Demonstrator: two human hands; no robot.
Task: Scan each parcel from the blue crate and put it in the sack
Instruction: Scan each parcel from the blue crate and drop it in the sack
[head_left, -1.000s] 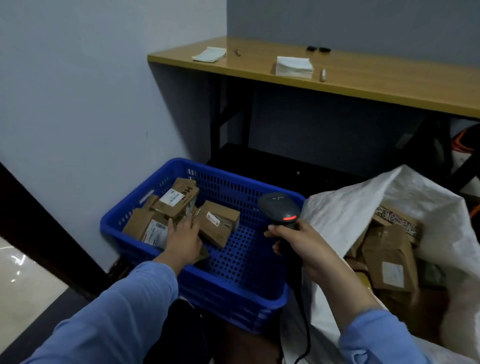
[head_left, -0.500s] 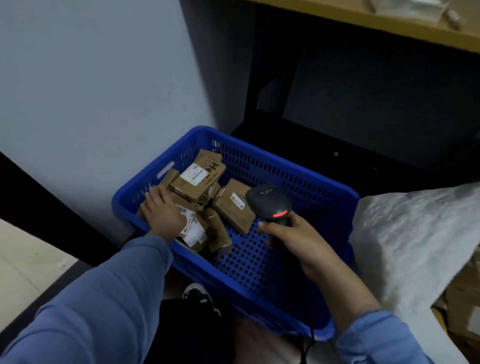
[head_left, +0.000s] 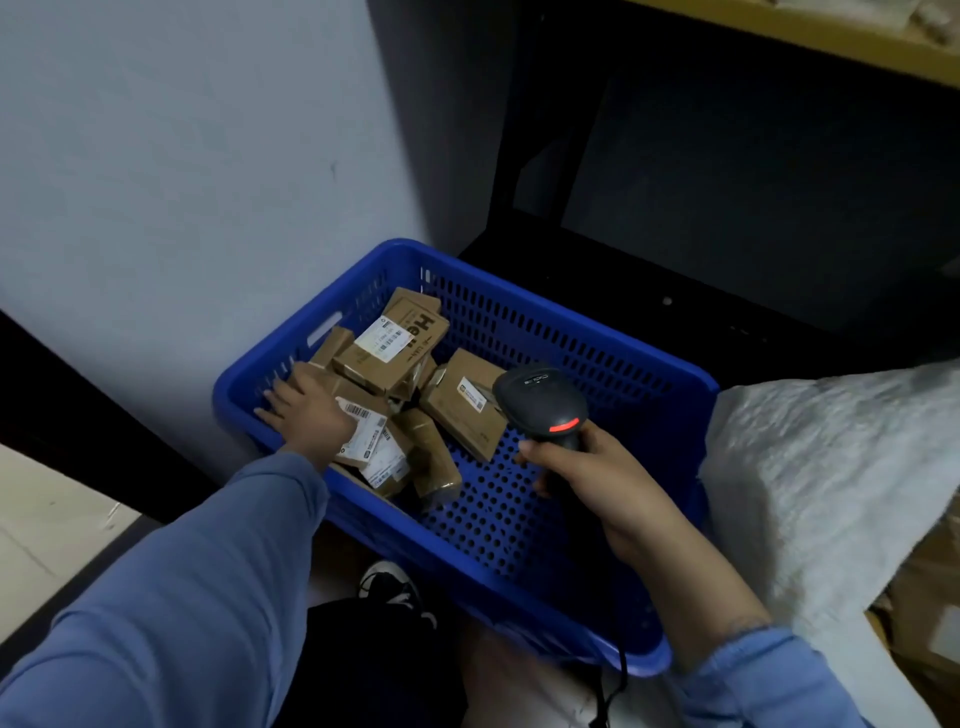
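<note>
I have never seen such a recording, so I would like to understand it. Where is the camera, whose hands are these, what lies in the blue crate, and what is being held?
There is no machine here: a person wears the camera on the head, so you look down along both blue sleeves. The blue crate holds several brown cardboard parcels with white labels. The left hand rests with fairly straight fingers on a labelled parcel at the crate's left side. The right hand grips a black scanner with a red light over the crate. The white sack lies on the right.
</note>
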